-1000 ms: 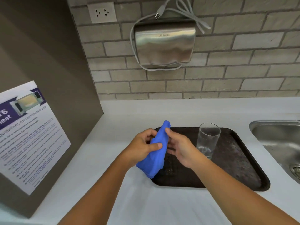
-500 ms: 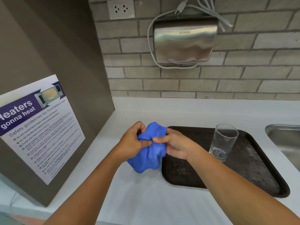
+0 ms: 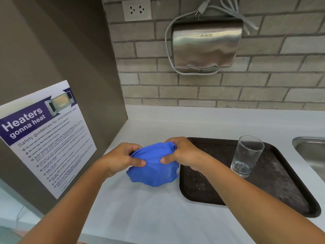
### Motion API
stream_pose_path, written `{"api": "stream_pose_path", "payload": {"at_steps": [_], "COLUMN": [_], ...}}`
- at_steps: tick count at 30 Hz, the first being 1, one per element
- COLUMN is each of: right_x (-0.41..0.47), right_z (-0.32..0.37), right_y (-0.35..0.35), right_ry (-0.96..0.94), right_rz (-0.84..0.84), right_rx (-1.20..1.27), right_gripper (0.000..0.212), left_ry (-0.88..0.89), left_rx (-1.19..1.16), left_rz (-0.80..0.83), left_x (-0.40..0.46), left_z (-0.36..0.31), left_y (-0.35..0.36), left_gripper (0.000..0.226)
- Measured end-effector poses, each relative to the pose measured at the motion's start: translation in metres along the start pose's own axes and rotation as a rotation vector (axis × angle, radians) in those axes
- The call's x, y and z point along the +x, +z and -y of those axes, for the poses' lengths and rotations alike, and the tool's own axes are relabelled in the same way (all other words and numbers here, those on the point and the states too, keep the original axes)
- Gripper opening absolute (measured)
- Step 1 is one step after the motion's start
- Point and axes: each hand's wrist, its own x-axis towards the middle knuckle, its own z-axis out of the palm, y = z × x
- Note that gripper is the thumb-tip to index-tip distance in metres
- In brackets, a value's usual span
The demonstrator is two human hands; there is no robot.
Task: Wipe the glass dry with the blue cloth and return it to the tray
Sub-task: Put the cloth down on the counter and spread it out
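Now the blue cloth (image 3: pixel 154 166) is pulled out wide between the two hands, where a second ago it hung as a narrow bunched strip and half a second ago was a crumpled wad. The left hand (image 3: pixel 121 158) pinches its left edge with thumb over the fabric, and the right hand (image 3: pixel 182 155) pinches the right edge the same way; both are closed on the cloth, and its lower part sags in a rounded pouch just above the white surface (image 3: pixel 140 208), left of centre in the frame. Whether the sag touches the surface I cannot tell.

The glass (image 3: pixel 247 156) stands upright and untouched on the dark tray (image 3: pixel 202 192) at the right of the frame, well apart from both hands, with what looks like a little water at its bottom. Part of a steel sink (image 3: pixel 311 152) shows at the far right edge.

Judging from this, the cloth has been opened into a usable wiping face, so the preparation looks about finished, while the wiping itself is not yet begun. One hand will probably need to let go of the cloth to pick up the glass.
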Motion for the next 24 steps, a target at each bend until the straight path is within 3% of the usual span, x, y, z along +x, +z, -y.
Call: {"api": "stream_pose_path", "payload": {"at_steps": [4, 9, 12, 16, 19, 22, 24], "right_x": [-0.008, -0.005, 0.017, 0.061, 0.084, 0.097, 0.102], "right_z": [-0.006, -0.019, -0.038, -0.076, -0.099, -0.110, -0.112], "right_y": [0.011, 0.021, 0.030, 0.045, 0.051, 0.053, 0.054], "right_ry": [-0.046, -0.007, 0.062, 0.154, 0.164, 0.147, 0.145], "right_rz": [0.095, 0.212, 0.116, -0.215, -0.326, -0.352, -0.368], "right_rx": [-0.163, -0.055, 0.009, 0.036, -0.199, -0.500, -0.576], "right_gripper": [0.029, 0.016, 0.013, 0.031, 0.044, 0.042, 0.039], "left_ry": [-0.059, -0.074, -0.096, -0.138, -0.156, -0.165, -0.161], "left_rx": [0.213, 0.104, 0.038, -0.084, -0.086, 0.104, 0.210], "left_rz": [0.070, 0.161, 0.025, -0.328, -0.526, -0.590, -0.591], "left_x": [-0.014, -0.025, -0.002, 0.050, 0.082, 0.101, 0.107], "left_z": [0.017, 0.032, 0.046, 0.083, 0.110, 0.128, 0.135], "left_y": [-0.018, -0.037, -0.037, -0.015, 0.002, 0.008, 0.009], "left_gripper": [0.023, 0.017, 0.015, 0.006, 0.012, 0.009, 0.008]}}
